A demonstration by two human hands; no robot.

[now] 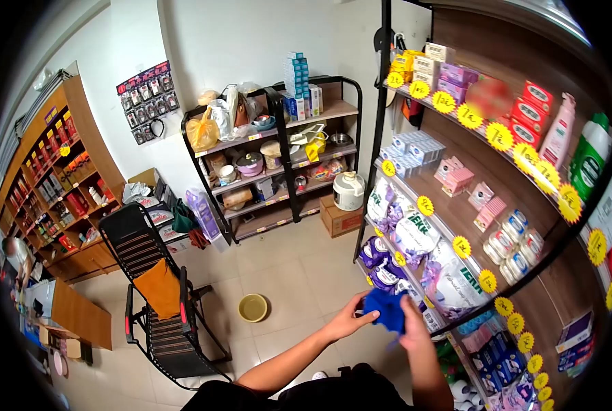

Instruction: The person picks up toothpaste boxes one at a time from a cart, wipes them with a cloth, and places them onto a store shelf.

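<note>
A bunched blue cloth [386,309] is held up in front of me, near the lower shelves on the right. My left hand [349,319] grips its left side, with the thumb pressed onto the fabric. On the opposite side my right hand [413,325] is closed around the cloth's edge, its fingers partly hidden by the fabric. Just beyond the hands are white and purple detergent bags [415,234] on the shelf rack.
A tall rack [419,183] with boxes and yellow price tags rises close on my right. An olive basin [253,307] stands on the tiled floor. To the left is a black reclining chair [158,342] with an orange cloth [160,289]. Shelves with pots [250,164] line the back wall.
</note>
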